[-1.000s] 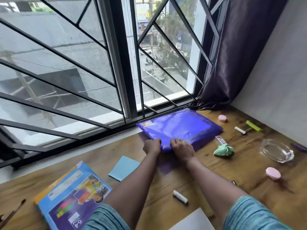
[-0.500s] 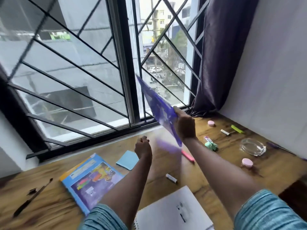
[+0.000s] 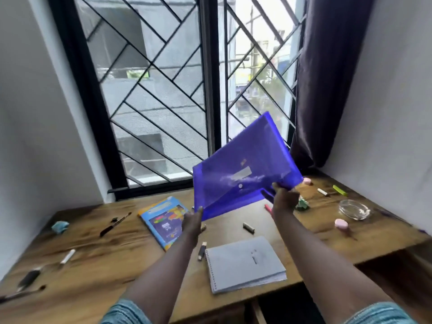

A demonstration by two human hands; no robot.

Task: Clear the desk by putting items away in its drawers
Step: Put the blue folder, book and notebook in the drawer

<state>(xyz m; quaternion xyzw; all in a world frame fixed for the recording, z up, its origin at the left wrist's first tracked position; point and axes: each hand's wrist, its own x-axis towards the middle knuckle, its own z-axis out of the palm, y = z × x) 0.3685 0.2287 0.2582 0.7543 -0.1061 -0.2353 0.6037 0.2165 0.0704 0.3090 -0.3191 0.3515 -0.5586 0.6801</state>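
Observation:
A translucent purple plastic folder (image 3: 243,169) with a snap button is tilted in the air above the wooden desk (image 3: 131,251), in front of the window. My right hand (image 3: 284,199) grips its lower right corner. At the folder's lower left corner, my left hand (image 3: 192,222) holds the edge with its fingertips. On the desk lie a blue picture book (image 3: 163,220), a spiral notepad (image 3: 245,263), and several pens and markers.
A glass ashtray (image 3: 354,209), pink erasers (image 3: 340,223), a green highlighter (image 3: 340,190) and a crumpled green scrap (image 3: 302,204) sit at the right. A black pen (image 3: 115,224), a blue crumpled scrap (image 3: 60,226) and markers (image 3: 67,256) lie left. A dark curtain (image 3: 327,78) hangs at the back right.
The folder has come up off the desk and swung flat toward me. My left hand, free half a second ago, now holds its lower left corner. My view has pulled back.

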